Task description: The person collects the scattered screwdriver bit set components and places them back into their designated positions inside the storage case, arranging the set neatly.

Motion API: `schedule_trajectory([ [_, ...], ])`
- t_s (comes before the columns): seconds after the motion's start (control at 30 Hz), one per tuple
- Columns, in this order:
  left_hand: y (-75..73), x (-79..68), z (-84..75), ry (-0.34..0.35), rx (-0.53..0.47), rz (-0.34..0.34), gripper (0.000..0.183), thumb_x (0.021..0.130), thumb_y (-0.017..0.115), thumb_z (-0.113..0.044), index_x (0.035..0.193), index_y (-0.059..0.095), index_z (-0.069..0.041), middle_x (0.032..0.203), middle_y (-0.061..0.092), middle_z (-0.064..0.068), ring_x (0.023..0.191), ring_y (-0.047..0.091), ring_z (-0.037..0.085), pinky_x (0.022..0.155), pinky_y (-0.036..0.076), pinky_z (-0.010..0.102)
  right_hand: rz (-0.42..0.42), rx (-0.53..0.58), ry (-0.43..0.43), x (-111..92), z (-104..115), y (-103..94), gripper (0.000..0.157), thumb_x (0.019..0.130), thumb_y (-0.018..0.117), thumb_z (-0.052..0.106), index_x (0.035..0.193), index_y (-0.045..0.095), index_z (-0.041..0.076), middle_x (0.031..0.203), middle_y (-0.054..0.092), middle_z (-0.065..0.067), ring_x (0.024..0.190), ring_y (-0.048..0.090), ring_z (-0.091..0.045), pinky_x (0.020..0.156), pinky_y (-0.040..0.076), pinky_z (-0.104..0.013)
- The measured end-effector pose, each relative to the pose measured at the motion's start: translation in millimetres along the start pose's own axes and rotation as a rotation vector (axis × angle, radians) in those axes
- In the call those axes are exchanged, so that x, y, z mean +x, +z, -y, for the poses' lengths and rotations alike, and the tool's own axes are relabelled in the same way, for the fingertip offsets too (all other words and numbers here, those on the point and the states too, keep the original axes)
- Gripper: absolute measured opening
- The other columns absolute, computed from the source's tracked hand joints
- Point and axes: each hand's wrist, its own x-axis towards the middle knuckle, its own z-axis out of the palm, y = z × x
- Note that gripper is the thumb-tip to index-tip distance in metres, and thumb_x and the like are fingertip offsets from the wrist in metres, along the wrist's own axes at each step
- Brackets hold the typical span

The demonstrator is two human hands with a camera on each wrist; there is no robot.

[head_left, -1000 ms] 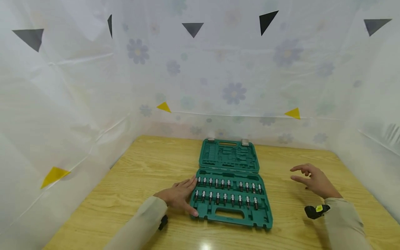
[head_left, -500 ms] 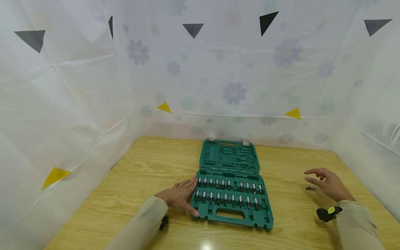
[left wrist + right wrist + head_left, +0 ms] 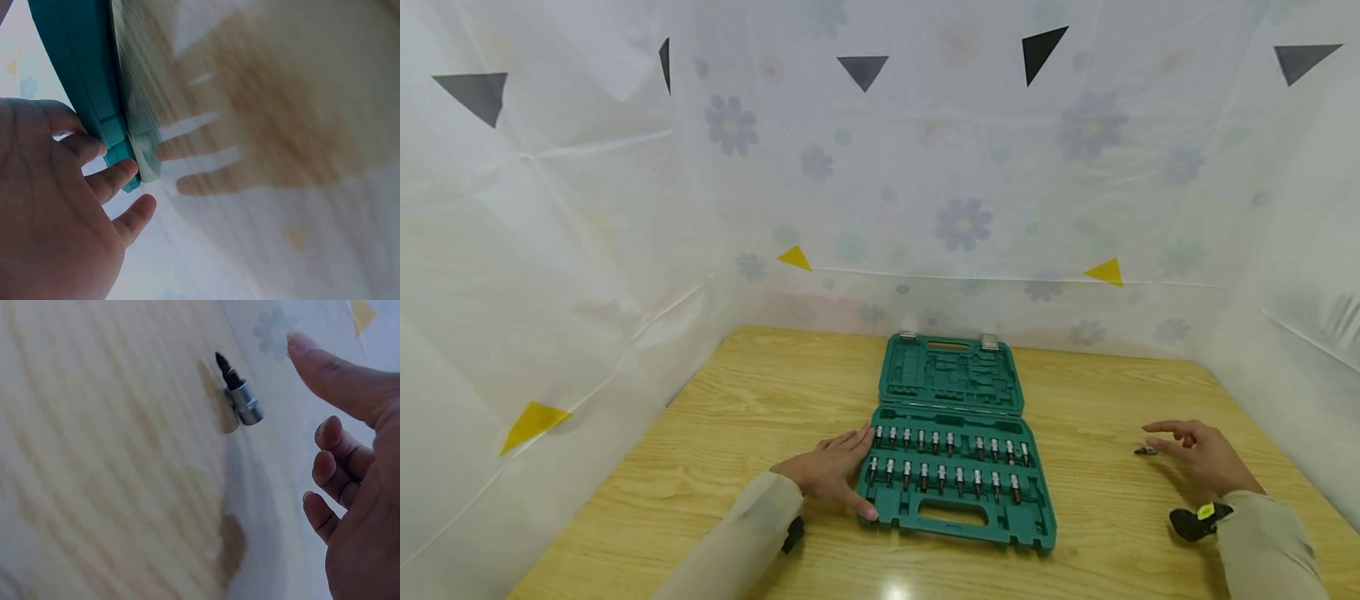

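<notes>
Green plastic toolbox lies unfolded, the left hand relaxed against its side, probably steadying it; the right hand, empty, fingers loosely bent, hovers beside a bit on the table.

1. The table before me is wooden, yellowish, with a visible grain; a bright patch of light shines on its near part.
2. A green case lies open on it around the middle, its lid folded back toward the far edge.
3. Well apart from that, to the right, a bit socket lies on its side, silver-bodied and dark-tipped, directly on the wood.
</notes>
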Motion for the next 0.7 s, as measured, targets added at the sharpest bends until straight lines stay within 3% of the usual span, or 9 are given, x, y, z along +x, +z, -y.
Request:
schedule_trajectory([
  [0.33,-0.9,-1.1,0.4,0.004,0.009,-0.005,0.116,0.067,0.061,-0.07,0.147,0.0,-0.012,0.153,-0.005,0.003,0.14,0.002,0.026,0.107,0.01,0.053,0.022,-0.018,-0.001,-4.0,-5.4,1.4,0.037,0.094,0.05,0.026,0.117,0.058,-0.002,0.073,0.045,-0.008,0.049,0.031,-0.012,0.046,0.028,-0.027],
  [0.53,-0.8,-1.9,-0.6,0.008,0.005,-0.001,0.115,0.067,0.061,-0.069,0.147,0.0,-0.012,0.153,-0.005,0.003,0.14,0.002,0.025,0.107,0.011,0.053,0.052,-0.03,0.049,-5.1,-9.6,2.4,0.04,0.093,0.052,0.03,0.118,0.058,-0.001,0.086,0.051,-0.009,0.057,0.035,-0.012,0.052,0.03,-0.027],
  [0.7,-0.5,-2.4,-0.5,0.011,0.012,-0.003,0.115,0.068,0.061,-0.069,0.147,0.001,-0.012,0.153,-0.005,0.003,0.14,0.002,0.025,0.107,0.012,0.052,0.072,-0.006,0.07,-6.9,-12.5,3.9,0.042,0.092,0.054,0.03,0.117,0.059,-0.003,0.085,0.053,-0.008,0.057,0.037,-0.012,0.052,0.033,-0.027],
])
